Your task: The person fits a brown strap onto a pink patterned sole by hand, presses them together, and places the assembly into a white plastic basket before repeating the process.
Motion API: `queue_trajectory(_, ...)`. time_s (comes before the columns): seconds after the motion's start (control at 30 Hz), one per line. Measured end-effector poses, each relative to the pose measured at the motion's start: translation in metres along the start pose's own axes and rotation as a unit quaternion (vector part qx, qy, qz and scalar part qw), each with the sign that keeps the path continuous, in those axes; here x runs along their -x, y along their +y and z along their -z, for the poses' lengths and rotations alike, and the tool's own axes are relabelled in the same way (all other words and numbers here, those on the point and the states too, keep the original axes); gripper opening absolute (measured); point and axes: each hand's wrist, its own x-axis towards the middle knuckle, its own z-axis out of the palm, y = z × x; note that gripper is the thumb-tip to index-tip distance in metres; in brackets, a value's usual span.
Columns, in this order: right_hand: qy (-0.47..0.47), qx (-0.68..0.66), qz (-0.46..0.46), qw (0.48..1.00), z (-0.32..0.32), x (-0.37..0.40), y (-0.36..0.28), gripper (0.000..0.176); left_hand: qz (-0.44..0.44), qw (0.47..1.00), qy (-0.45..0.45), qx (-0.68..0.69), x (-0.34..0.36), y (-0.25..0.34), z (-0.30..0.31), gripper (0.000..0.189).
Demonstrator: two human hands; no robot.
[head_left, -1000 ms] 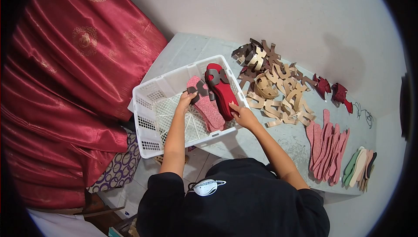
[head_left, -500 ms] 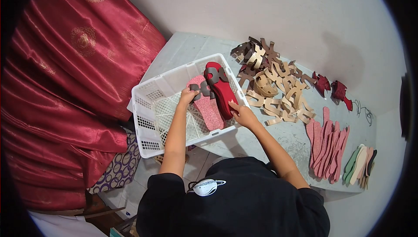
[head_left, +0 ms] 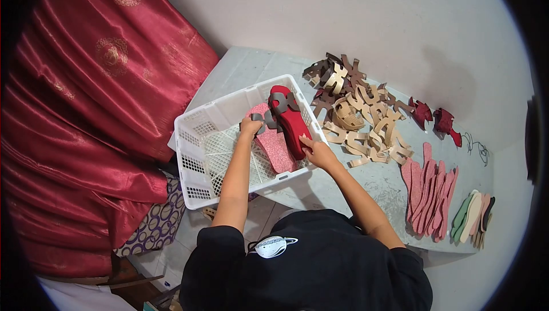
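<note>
Inside the white plastic basket (head_left: pixel 191 188), a pink speckled sandal (head_left: pixel 277 150) with a dark grey strap lies beside a red sandal (head_left: pixel 294 125), which also has a grey strap. My left hand (head_left: pixel 250 126) grips the grey strap of the pink sandal at its left side. At the heel of the red sandal is my right hand (head_left: pixel 317 152), its fingers closed on the heel edge. The red sandal leans along the basket's right wall.
Brown and beige straps (head_left: pixel 366 119) are heaped right of the basket on the grey table (head_left: pixel 366 188). Farther right lie red straps (head_left: pixel 421 113), pink soles (head_left: pixel 429 196) and green, cream and black soles (head_left: pixel 470 217). A red curtain (head_left: pixel 97 122) hangs at left.
The basket and both sandals appear slightly lower in view. My left hand has shifted slightly right and down with the forearm; my right hand stays at the red heel.
</note>
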Motion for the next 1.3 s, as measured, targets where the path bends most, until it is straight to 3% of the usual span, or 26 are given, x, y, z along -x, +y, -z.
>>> queue_trajectory(0.17, 0.012, 0.031, -0.007, 0.999, -0.001, 0.002, 0.000, 0.037, -0.010, 1.000, 0.015, -0.016, -0.007, -0.015, -0.003, 0.029)
queue_trajectory(0.57, 0.057, 0.043, 0.011, 0.997, -0.016, -0.001, 0.011, 0.027, -0.026, 0.997, 0.054, -0.058, 0.026, 0.020, 0.005, 0.023)
queue_trajectory(0.77, 0.064, 0.023, 0.041, 0.997, -0.015, 0.005, 0.011, 0.030, -0.106, 0.987, -0.064, 0.100, 0.021, -0.003, 0.006, 0.024)
queue_trajectory(0.9, 0.051, 0.038, 0.046, 0.997, -0.011, 0.004, 0.000, 0.034, -0.191, 0.966, -0.039, 0.172, 0.021, -0.022, -0.006, 0.023)
queue_trajectory(1.03, 0.026, 0.049, 0.031, 0.998, -0.008, 0.001, -0.005, 0.035, -0.226, 0.968, 0.111, -0.018, 0.031, -0.023, -0.013, 0.038)
queue_trajectory(1.07, 0.030, 0.049, 0.041, 0.998, -0.007, 0.001, -0.005, 0.035, -0.225, 0.968, 0.111, -0.018, 0.035, -0.022, -0.014, 0.038)
queue_trajectory(1.13, 0.031, 0.047, 0.050, 0.997, -0.004, 0.001, -0.008, 0.035, -0.258, 0.931, 0.209, -0.154, 0.052, -0.012, -0.011, 0.045)
queue_trajectory(1.3, -0.018, 0.044, 0.034, 0.998, 0.002, 0.001, -0.013, 0.038, -0.157, 0.953, 0.160, -0.205, 0.070, 0.000, -0.001, 0.060)
